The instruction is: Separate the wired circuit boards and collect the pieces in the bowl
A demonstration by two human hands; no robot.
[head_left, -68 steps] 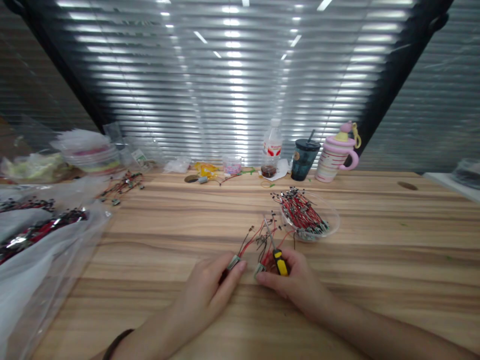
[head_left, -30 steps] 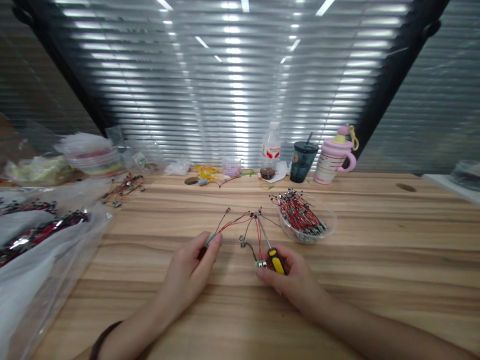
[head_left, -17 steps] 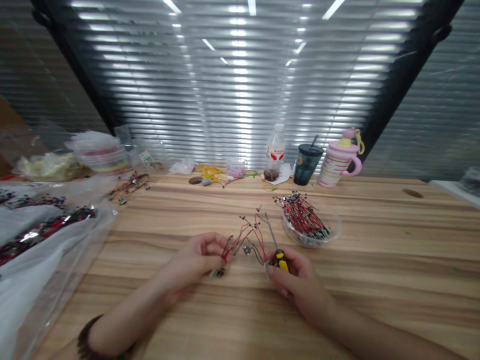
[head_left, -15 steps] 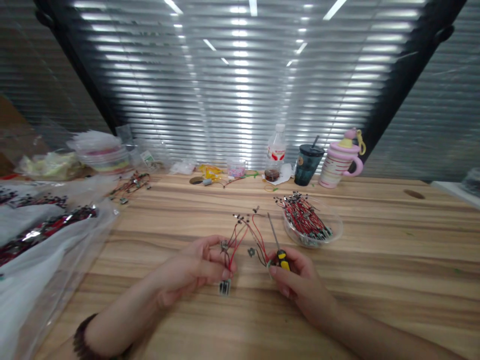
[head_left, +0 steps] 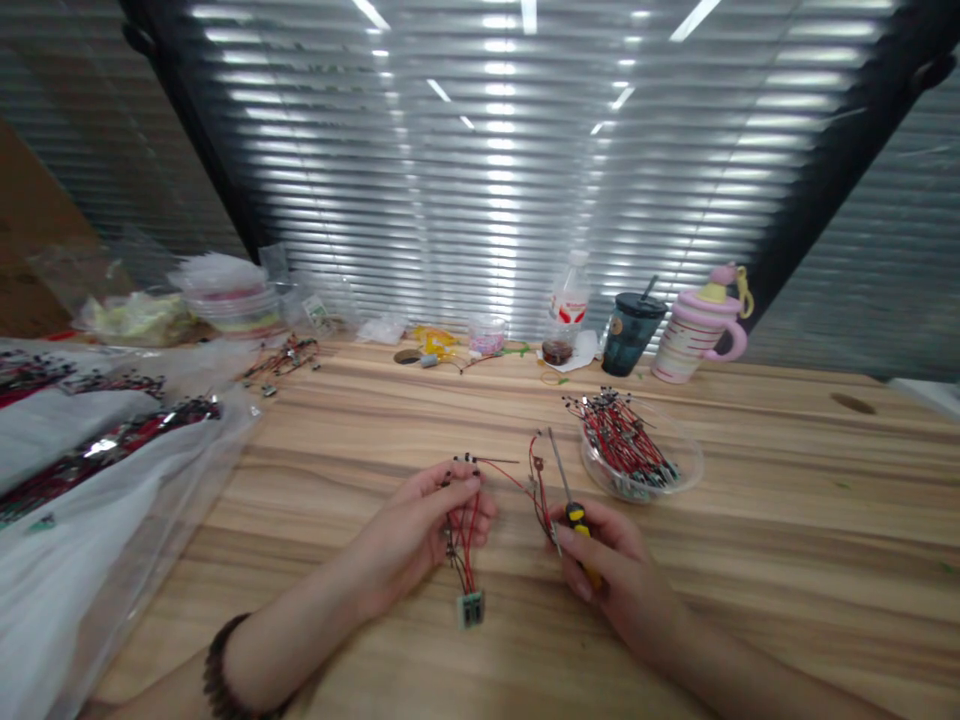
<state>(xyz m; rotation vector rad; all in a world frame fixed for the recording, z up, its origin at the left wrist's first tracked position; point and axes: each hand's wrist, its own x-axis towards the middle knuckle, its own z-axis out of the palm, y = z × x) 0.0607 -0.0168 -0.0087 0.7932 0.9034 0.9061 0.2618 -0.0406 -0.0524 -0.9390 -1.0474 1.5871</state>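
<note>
My left hand (head_left: 431,525) pinches the wires of a small circuit board (head_left: 471,609), which hangs below the fingers. Small dark parts show at the wires' upper ends, by the fingertips. To the right, my right hand (head_left: 611,560) is closed round a screwdriver (head_left: 576,515) with a yellow and black handle, its shaft pointing up and away. Between the thumb and fingers of that same hand is a second wired board (head_left: 556,538), seen edge-on, its red and black wires rising above. A red wire stretches across the gap between the hands.
Beyond my right hand, a clear round tub (head_left: 686,465) holds many red-wired boards (head_left: 626,440). Plastic bags of similar parts (head_left: 105,445) lie at the left. A bottle (head_left: 568,308), a dark cup (head_left: 631,335) and a pink mug (head_left: 686,335) stand along the back.
My left thumb and fingers have moved up along the wires, and the board now hangs lower beneath them. The whole view has shifted slightly, with things appearing further right.
</note>
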